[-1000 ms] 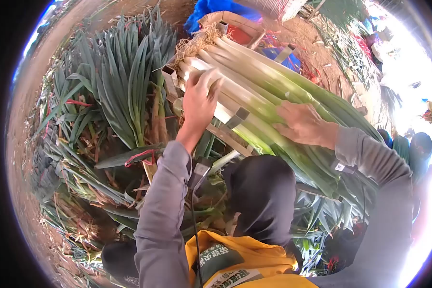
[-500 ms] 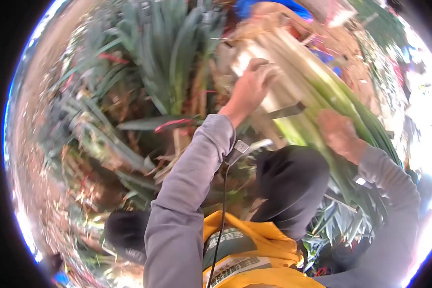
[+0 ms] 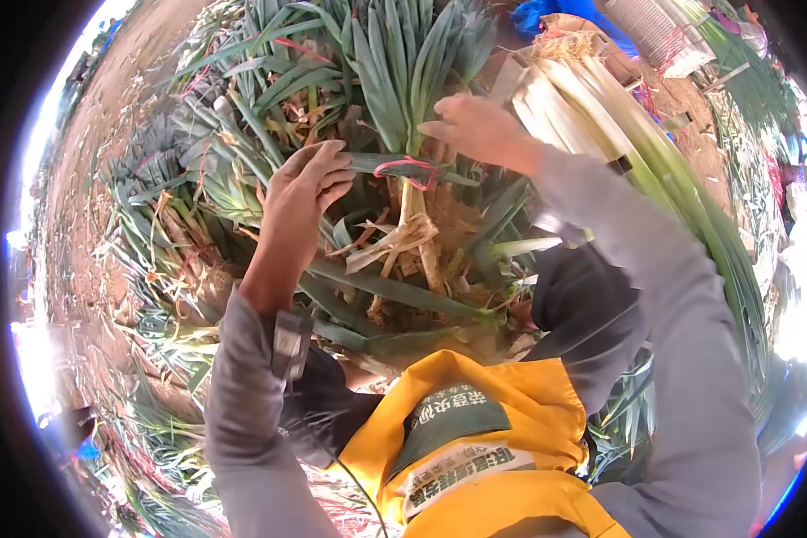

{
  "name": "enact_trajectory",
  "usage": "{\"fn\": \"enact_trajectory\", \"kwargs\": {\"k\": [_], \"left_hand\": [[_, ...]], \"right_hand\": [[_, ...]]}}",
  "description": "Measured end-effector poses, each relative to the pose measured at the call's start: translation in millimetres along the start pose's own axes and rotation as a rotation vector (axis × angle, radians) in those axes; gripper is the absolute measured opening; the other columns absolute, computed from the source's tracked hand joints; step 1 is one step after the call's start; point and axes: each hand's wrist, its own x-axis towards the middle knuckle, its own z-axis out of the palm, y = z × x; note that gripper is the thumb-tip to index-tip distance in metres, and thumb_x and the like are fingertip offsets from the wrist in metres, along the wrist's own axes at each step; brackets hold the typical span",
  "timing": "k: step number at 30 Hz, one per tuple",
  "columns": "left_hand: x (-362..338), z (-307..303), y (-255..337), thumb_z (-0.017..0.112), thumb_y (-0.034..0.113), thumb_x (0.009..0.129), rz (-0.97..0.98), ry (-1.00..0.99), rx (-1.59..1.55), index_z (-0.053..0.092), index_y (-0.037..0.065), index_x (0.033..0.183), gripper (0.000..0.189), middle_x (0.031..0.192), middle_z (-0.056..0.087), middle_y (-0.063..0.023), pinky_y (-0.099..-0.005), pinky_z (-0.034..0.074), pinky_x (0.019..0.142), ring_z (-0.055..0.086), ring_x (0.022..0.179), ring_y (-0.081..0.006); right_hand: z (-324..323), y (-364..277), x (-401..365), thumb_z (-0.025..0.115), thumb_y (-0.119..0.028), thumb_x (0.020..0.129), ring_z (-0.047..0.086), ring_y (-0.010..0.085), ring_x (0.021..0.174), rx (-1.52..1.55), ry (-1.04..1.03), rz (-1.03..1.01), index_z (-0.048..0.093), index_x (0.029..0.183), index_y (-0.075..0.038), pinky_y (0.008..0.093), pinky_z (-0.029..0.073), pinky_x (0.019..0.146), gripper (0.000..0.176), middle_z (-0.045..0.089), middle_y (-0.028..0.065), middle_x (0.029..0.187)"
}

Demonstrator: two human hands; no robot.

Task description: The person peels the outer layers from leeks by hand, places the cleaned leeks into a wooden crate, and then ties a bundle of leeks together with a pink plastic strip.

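The left grip (image 3: 303, 188) was seen with its fingers curled at the end of a dark green leek leaf (image 3: 364, 163), crossed by pink string (image 3: 403, 162); whether the leaf was pinched could not be told. The right grip (image 3: 484, 133) was held loosely open, above and right of the string, beside leafy leeks (image 3: 394, 76). White-stemmed leeks (image 3: 614, 117) were laid side by side, right of the right grip.

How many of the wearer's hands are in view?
2: the left hand by the end of a flat leaf with pink string, the right hand beside upright green leaves.
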Motion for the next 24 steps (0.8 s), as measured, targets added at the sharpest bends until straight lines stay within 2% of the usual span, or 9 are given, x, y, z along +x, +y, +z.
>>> {"fn": "enact_trajectory", "kwargs": {"k": [5,6,11,13,16,19,20,23,24], "left_hand": [[-13,-34,-9,0.061,0.028,0.102,-0.018,0.120,0.056,0.062,-0.002,0.124,0.037,0.109,0.067,-0.0084,-0.0278,0.051,0.088,0.064,0.096,-0.0147],[-3,-41,-23,0.063,0.029,0.101,0.015,0.075,0.048,0.063,0.000,0.123,0.037,0.110,0.068,-0.0075,-0.0290,0.050,0.088,0.063,0.098,-0.0142],[30,-47,-56,0.065,0.038,0.099,-0.136,0.106,0.113,0.062,0.000,0.127,0.047,0.113,0.067,-0.0089,-0.0324,0.048,0.096,0.062,0.104,-0.0164],[31,-30,-52,0.065,0.041,0.099,-0.206,0.102,0.068,0.062,0.000,0.128,0.050,0.114,0.067,-0.0084,-0.0333,0.047,0.097,0.062,0.105,-0.0156],[32,-8,-37,0.068,0.041,0.097,-0.191,-0.033,-0.016,0.065,0.003,0.127,0.049,0.110,0.070,-0.0054,-0.0344,0.049,0.096,0.064,0.105,-0.0147],[24,1,-10,0.070,0.029,0.096,0.152,0.075,-0.264,0.067,0.000,0.117,0.036,0.100,0.072,-0.0071,-0.0270,0.052,0.077,0.069,0.086,-0.0178],[29,-7,-1,0.065,0.024,0.100,0.246,0.074,-0.432,0.067,-0.002,0.116,0.030,0.102,0.073,-0.0115,-0.0285,0.054,0.076,0.070,0.087,-0.0210],[19,-48,53,0.057,0.023,0.104,0.516,0.125,-0.582,0.060,0.002,0.112,0.022,0.095,0.069,-0.0115,-0.0301,0.054,0.068,0.065,0.079,-0.0159],[19,-72,64,0.056,0.024,0.105,0.580,0.234,-0.575,0.057,0.003,0.112,0.022,0.092,0.066,-0.0098,-0.0284,0.053,0.065,0.061,0.075,-0.0144]], "right_hand": [[143,20,24,0.077,-0.058,0.078,0.068,0.0419,0.095,0.396,-0.251,0.379,0.068,0.107,0.008,0.0448,0.052,0.088,0.073,0.070,0.0273,0.099],[157,5,14,0.078,-0.048,0.076,0.068,0.0416,0.098,0.202,-0.075,0.397,0.067,0.105,0.006,0.0462,0.052,0.089,0.063,0.071,0.0264,0.101],[168,-26,-20,0.076,-0.036,0.076,0.070,0.0394,0.091,0.317,0.260,0.484,0.066,0.104,-0.001,0.0456,0.053,0.083,0.045,0.071,0.0230,0.098],[147,-56,-39,0.073,-0.033,0.081,0.070,0.0376,0.081,0.521,0.277,0.162,0.066,0.109,-0.002,0.0438,0.054,0.074,0.042,0.071,0.0214,0.093],[118,-106,-38,0.072,-0.020,0.086,0.065,0.0309,0.063,0.682,0.244,-0.025,0.064,0.118,-0.002,0.0361,0.053,0.064,0.038,0.069,0.0150,0.079],[92,-117,-34,0.074,-0.021,0.087,0.066,0.0297,0.065,0.526,0.276,-0.170,0.064,0.119,-0.004,0.0367,0.052,0.065,0.038,0.068,0.0164,0.077],[77,-125,-35,0.071,-0.026,0.091,0.067,0.0313,0.067,0.501,0.224,-0.224,0.064,0.114,-0.005,0.0390,0.052,0.065,0.031,0.066,0.0168,0.078],[80,-127,-49,0.068,-0.039,0.093,0.066,0.0403,0.080,0.311,0.054,-0.319,0.064,0.110,-0.007,0.0458,0.049,0.067,0.036,0.066,0.0184,0.081],[75,-137,-48,0.067,-0.035,0.092,0.069,0.0371,0.079,0.258,0.052,-0.344,0.064,0.107,-0.005,0.0450,0.052,0.066,0.033,0.067,0.0166,0.076]]}}
